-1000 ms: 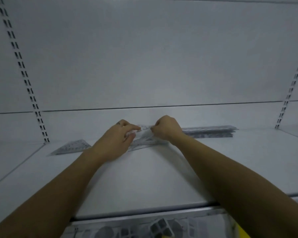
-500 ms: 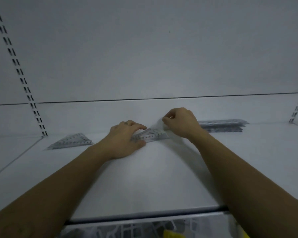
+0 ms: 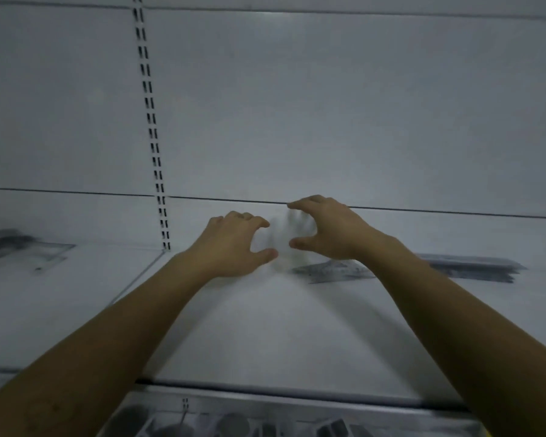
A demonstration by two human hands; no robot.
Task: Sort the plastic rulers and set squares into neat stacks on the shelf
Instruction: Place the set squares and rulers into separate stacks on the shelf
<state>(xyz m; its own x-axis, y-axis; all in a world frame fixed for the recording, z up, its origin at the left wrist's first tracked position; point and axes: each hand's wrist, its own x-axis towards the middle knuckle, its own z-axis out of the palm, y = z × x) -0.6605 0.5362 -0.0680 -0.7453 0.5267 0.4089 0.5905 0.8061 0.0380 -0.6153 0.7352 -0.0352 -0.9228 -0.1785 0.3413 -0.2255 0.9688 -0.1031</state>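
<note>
so both hands are out over the white shelf (image 3: 265,335), facing each other near the back; left hand (image 3: 234,244) has its fingers loosely curved and spread with the thumb well away from them, not gripping anything; right hand (image 3: 328,230) is the same, a wide claw shape, thumb low and fingers high; there's a pale blurry smear in the gap between them, too smeared to say what it is; one set square (image 3: 334,270) lies flat on the shelf just under the right wrist; the stack of rulers (image 3: 473,268) sits further right, near the back; over in the next bay on the left, past the slotted upright (image 3: 152,130), there's a dark blurry pile (image 3: 16,247), can't make out which pieces; some blurred goods (image 3: 234,421) show on the shelf below.
</note>
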